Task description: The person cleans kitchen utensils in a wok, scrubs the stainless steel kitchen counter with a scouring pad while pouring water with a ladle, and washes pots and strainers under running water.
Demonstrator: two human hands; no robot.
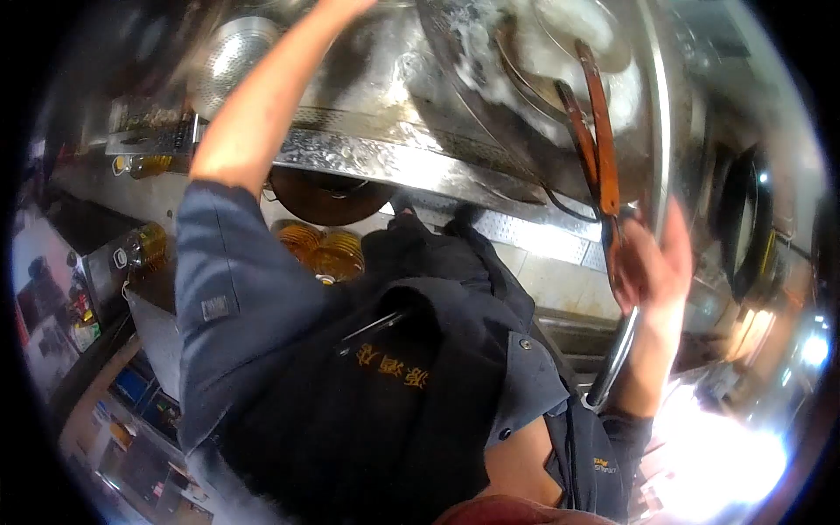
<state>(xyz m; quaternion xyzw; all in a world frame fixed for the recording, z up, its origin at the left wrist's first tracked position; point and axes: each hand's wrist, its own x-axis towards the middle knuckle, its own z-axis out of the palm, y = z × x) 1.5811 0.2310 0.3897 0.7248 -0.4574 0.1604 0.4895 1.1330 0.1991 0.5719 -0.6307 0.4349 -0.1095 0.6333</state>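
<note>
Right hand (652, 262) overlaps the shiny round steel pipe (661, 105), thumb apart from fingers; blurred, can't tell whether it's clamped on anything. Two long brown handles (605, 166) run from just beside its fingers into the wide dark metal wok (472, 92), ahead and left of the grip. Round perforated metal strainer (234, 61) well left, past the left forearm (254, 118). Left hand out of frame, grip unknown.

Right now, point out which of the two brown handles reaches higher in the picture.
The brighter orange-brown handle, toward the picture's right: its upper tip lies above that of the darker handle on its left.
</note>
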